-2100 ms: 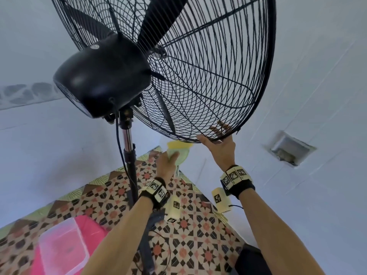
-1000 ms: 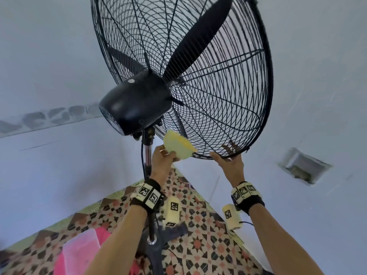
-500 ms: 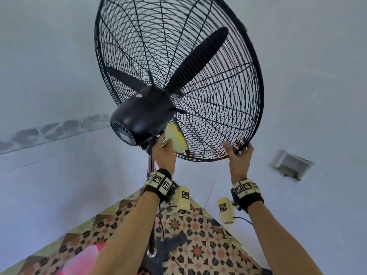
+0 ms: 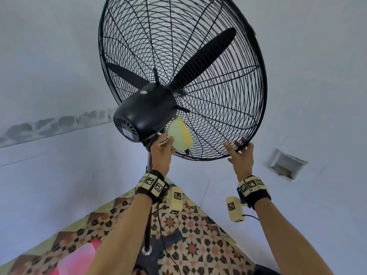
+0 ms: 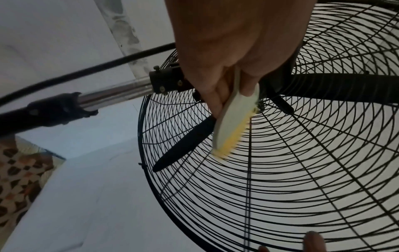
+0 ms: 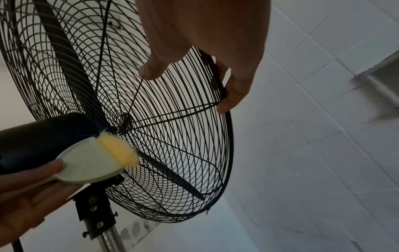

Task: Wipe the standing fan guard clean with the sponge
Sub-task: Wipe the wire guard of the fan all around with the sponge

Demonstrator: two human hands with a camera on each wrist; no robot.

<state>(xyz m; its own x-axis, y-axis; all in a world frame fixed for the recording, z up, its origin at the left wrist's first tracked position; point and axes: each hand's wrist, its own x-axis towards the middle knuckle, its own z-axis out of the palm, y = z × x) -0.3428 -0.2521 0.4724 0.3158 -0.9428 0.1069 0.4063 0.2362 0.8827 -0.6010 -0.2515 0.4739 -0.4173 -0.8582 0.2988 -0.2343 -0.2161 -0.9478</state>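
Note:
The black wire fan guard point(image 4: 218, 86) fills the upper head view, tilted back, with the blades inside it. My left hand point(image 4: 161, 153) grips a pale green sponge with a yellow face point(image 4: 179, 138). The yellow side lies against the rear guard wires, just right of the black motor housing point(image 4: 145, 114). In the left wrist view the sponge point(image 5: 232, 124) sits between thumb and fingers. My right hand point(image 4: 241, 155) holds the guard's lower rim point(image 6: 230, 136), thumb on the wires and fingers behind the rim. The sponge point(image 6: 92, 162) also shows in the right wrist view.
The chrome and black fan pole point(image 4: 148, 215) with its cord runs down between my forearms to the patterned tile floor point(image 4: 198, 245). A pink tub point(image 4: 79, 257) sits at the lower left. White walls stand close behind, and a recessed wall box point(image 4: 286, 165) is at the right.
My left hand has lifted the sponge from below the guard up against the rear wires beside the motor. My right hand has stayed on the lower rim. The view has tilted upward.

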